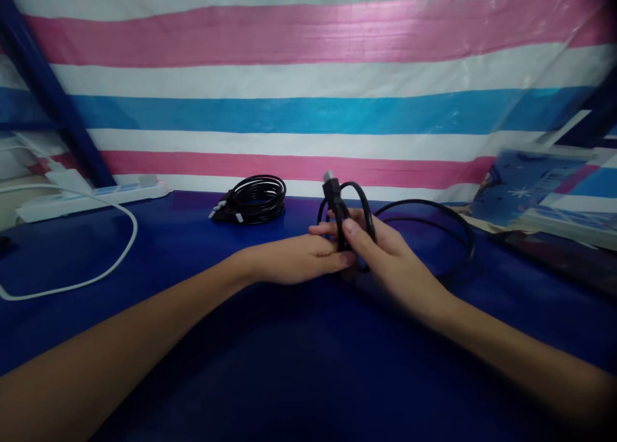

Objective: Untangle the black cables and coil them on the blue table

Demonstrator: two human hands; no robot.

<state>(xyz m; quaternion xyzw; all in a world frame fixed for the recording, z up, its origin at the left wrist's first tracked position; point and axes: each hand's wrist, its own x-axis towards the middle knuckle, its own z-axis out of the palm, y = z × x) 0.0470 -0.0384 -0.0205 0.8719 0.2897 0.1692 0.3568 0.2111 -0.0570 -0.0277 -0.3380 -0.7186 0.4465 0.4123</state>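
A black cable (369, 222) with a metal-tipped plug is held up between both hands, partly looped. My right hand (380, 246) pinches it just below the plug with thumb and fingers. From the other side, my left hand (308, 256) grips the same cable lower down, thumb pressed against it; its fingers are partly hidden. The cable's loose end curves away to the right over the blue table (202, 365). Behind my left hand lies a second black cable (260, 201), wound in a neat coil with its light plugs at the left.
At the left stands a white power strip (96, 200) with a white cord (128, 249) curving across the table. Toward the right are a blue printed packet (525, 182) and a dark flat object (559, 259). Behind the table hangs a striped sheet (308, 114).
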